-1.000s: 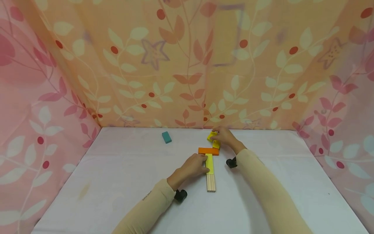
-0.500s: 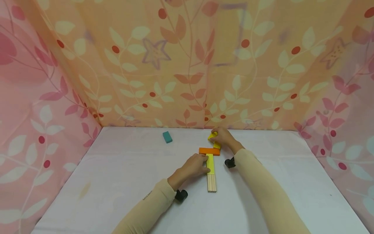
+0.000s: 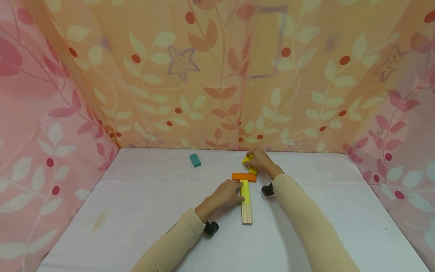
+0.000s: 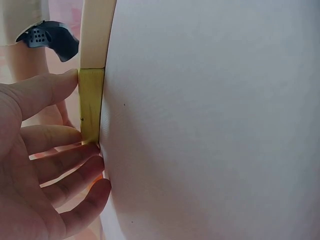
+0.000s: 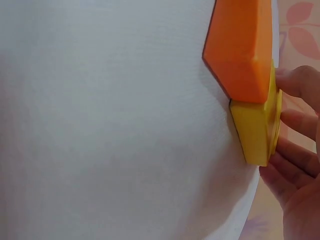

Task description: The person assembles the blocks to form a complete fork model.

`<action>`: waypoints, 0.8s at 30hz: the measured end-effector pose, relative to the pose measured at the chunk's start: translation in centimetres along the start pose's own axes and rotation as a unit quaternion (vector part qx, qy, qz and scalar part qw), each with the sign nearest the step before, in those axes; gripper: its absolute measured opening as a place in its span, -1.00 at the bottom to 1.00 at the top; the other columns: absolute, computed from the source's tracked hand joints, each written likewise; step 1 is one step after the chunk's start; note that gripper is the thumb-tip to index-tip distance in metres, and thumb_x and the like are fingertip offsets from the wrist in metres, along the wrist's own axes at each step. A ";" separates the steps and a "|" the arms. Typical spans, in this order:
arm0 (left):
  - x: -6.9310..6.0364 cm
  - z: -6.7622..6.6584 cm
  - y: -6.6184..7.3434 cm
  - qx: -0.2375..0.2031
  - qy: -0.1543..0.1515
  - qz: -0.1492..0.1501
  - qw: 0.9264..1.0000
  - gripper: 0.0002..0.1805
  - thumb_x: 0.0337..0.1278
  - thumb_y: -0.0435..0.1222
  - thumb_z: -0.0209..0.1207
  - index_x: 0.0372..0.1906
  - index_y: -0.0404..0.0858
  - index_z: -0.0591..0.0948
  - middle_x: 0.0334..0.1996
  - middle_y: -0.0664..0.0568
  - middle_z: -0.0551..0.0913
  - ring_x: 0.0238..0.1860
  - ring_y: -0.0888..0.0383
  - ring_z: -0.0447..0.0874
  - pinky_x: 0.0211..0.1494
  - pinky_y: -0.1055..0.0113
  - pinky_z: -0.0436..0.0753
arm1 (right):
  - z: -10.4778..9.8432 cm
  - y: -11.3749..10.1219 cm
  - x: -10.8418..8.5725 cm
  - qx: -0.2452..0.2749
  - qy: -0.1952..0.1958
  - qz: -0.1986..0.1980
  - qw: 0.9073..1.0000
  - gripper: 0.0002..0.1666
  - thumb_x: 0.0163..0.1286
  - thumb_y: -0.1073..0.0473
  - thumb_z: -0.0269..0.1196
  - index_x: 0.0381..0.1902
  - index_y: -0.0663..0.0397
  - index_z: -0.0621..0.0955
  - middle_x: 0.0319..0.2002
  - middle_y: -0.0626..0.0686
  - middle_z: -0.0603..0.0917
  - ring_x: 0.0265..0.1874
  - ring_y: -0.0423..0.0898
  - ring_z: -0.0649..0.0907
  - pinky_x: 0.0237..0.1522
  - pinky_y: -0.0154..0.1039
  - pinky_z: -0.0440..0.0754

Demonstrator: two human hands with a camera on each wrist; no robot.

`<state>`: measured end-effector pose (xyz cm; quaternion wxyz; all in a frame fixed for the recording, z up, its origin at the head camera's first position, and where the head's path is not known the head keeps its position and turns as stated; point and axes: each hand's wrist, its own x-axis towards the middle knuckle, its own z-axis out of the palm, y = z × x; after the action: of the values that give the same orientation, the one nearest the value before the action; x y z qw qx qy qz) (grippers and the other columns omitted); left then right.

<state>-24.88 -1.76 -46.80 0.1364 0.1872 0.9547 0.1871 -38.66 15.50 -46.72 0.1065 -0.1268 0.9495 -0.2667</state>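
Teal block (image 3: 195, 160) on white cloth (image 3: 136, 196), near leaf-patterned orange curtain (image 3: 217, 90).

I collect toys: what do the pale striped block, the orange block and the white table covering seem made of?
Pale striped block: probably bare, matte wood; the lines look like grain. Orange block: smooth with a slight sheen; painted wood or plastic, I can't tell. White covering: likely matte cloth; a fine weave shows.

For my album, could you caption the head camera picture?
Left hand touching a yellow-green block, right hand at yellow pieces, orange block between, teal block apart.
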 end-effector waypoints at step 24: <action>-0.2 0.0 0.0 0.001 0.006 0.009 1.000 -0.38 0.12 -0.07 0.34 0.27 -0.22 0.54 0.21 0.01 0.61 0.14 0.06 0.54 0.34 0.18 0.48 | -1.0 -1.3 -1.0 0.009 -0.010 -0.064 0.998 -0.42 0.17 0.01 0.44 0.11 0.15 0.62 0.10 0.17 0.61 -0.06 0.05 0.54 0.14 -0.06 0.60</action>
<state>-24.75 -1.81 -46.72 0.1285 0.1946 0.9540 0.1885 -37.79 15.20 -45.05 0.1001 -0.1888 0.9358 -0.2804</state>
